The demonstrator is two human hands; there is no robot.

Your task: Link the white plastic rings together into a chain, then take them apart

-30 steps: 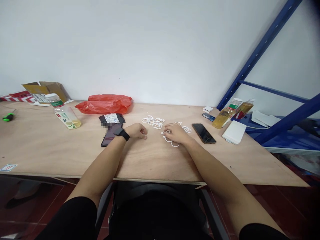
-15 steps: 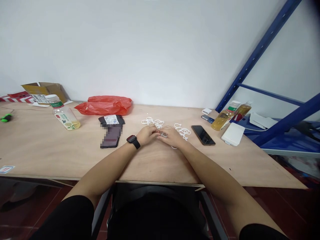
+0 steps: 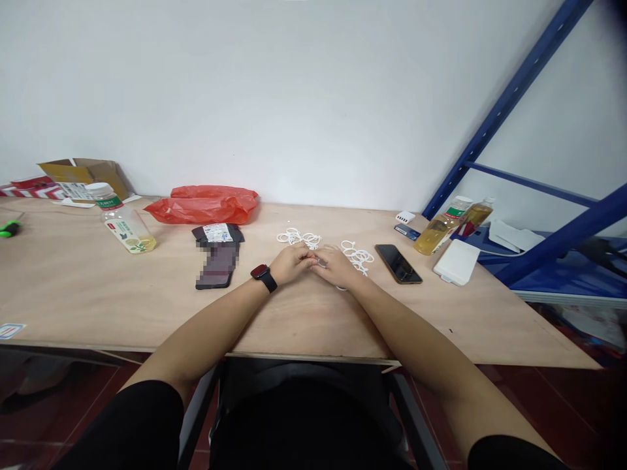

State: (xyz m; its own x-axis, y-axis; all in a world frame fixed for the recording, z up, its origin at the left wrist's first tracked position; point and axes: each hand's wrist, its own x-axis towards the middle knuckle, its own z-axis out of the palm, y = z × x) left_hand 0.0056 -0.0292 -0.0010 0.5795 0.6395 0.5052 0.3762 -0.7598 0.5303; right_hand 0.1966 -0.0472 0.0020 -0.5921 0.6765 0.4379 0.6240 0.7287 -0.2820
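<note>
Over the middle of the table, my left hand (image 3: 290, 262) and my right hand (image 3: 334, 266) meet at the fingertips, both closed. A white plastic curtain ring (image 3: 322, 263) shows in part between them; the fingers cover the rest. Just behind my left hand lies a pile of white curtain rings (image 3: 292, 235). A second group of curtain rings (image 3: 361, 256) is spread behind and right of my right hand. Part of another ring (image 3: 341, 288) peeks out under the right hand's wrist side. A black watch (image 3: 263, 277) is on my left wrist.
Left of my hands are a phone (image 3: 218, 264), a dark packet (image 3: 217, 232), a red plastic bag (image 3: 206, 204), a tilted-looking bottle (image 3: 125, 225) and a cardboard box (image 3: 93, 173). Rightward lie a black phone (image 3: 398, 264), a white case (image 3: 457, 262) and a bottle (image 3: 441, 228), beside a blue rack (image 3: 504, 104).
Both hands stay together in nearly the same place, with only slight finger movement around the ring. The view has shifted a little.
</note>
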